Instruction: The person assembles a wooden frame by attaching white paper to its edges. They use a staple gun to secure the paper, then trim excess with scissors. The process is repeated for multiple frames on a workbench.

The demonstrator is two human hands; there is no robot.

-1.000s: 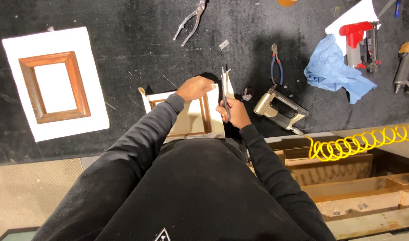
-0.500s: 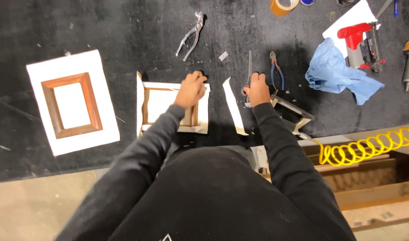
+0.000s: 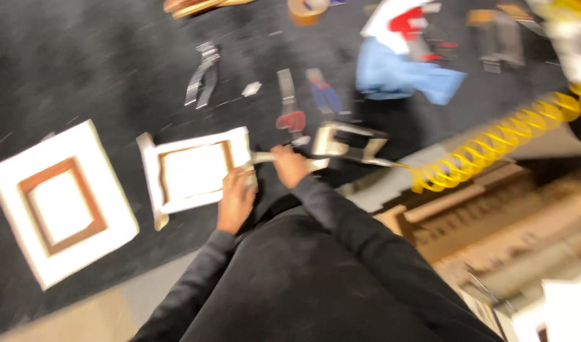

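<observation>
Left hand [image 3: 235, 201], centre of the frame, closed narrow on the right edge of a small wooden picture frame with white backing card [image 3: 192, 172], lying flat on the black worktop [image 3: 81, 76]. Right hand [image 3: 290, 166], just right of it, wrapped around a pale strip of card [image 3: 263, 158] reaching from the frame's right edge; the exact grip blurred, hard to tell more. Both hands near each other, almost touching.

At far left, a second brown wooden frame on a wide white mat [image 3: 62, 202], well apart from the hands. Just right of the right hand, a metal staple gun [image 3: 347, 144], joined to a yellow coiled air hose [image 3: 493, 149] running to the upper right. Above the hands, red-handled pliers [image 3: 289, 104] and blue-handled pliers [image 3: 325, 95]; further to the upper left, grey metal pliers [image 3: 202, 81]. In the upper right, a crumpled blue cloth [image 3: 398, 76]. At the top centre, a roll of brown tape [image 3: 306, 9].
</observation>
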